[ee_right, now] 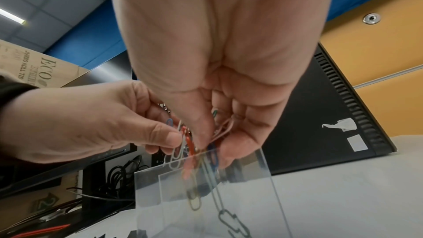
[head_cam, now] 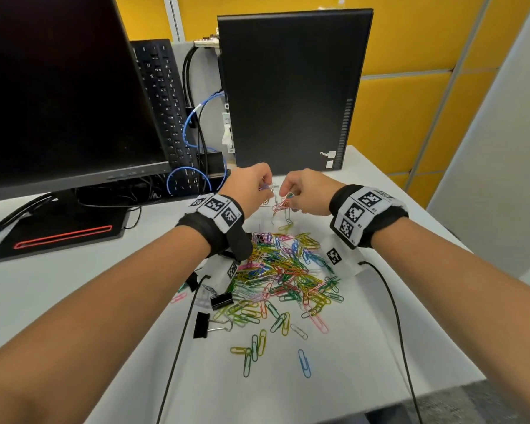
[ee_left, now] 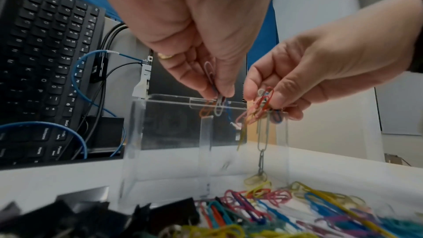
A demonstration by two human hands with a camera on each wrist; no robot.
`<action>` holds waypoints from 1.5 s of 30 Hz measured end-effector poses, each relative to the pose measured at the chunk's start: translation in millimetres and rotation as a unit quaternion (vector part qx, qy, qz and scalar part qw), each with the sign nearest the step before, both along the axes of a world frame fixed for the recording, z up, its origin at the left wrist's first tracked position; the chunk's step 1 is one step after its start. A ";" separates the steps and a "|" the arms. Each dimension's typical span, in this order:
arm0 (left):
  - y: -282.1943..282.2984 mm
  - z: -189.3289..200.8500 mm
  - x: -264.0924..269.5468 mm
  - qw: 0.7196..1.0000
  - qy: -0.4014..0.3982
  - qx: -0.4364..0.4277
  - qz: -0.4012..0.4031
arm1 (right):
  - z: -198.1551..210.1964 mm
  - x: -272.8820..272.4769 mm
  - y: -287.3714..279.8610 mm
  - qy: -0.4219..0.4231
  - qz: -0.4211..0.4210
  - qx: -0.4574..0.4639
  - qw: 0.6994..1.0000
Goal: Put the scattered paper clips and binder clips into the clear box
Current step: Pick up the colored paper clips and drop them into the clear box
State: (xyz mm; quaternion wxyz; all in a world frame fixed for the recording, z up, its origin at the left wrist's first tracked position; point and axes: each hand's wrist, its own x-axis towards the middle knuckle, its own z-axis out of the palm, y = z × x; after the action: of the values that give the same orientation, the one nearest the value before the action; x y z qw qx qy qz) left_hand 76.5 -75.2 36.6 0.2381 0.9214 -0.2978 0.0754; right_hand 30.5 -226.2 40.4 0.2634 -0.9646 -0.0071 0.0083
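A clear box stands on the desk behind a pile of coloured paper clips. Both hands hover over its open top. My left hand pinches a few clips between thumb and fingertips at the rim. My right hand pinches a tangled bunch of red, pink and blue clips, and a linked chain of clips dangles from it into the box. Black binder clips lie at the left edge of the pile. The right wrist view shows the same bunch hanging past the box wall.
A black computer tower stands right behind the box. A monitor, an upright keyboard and blue cables fill the left. Thin black cords run along both forearms. The desk's near edge is at lower right.
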 end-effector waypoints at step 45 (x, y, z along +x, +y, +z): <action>13.7 13.2 -20.7 0.910 0.205 0.306 -0.191 | -18.3 -40.0 30.1 0.189 0.100 -0.083 0.973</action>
State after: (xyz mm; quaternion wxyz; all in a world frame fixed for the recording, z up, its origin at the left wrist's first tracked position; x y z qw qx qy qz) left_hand 55.7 -61.4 49.8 0.0102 0.8697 -0.4213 -0.2570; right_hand -9.5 -196.1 22.1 0.1771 -0.9584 -0.0527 0.2174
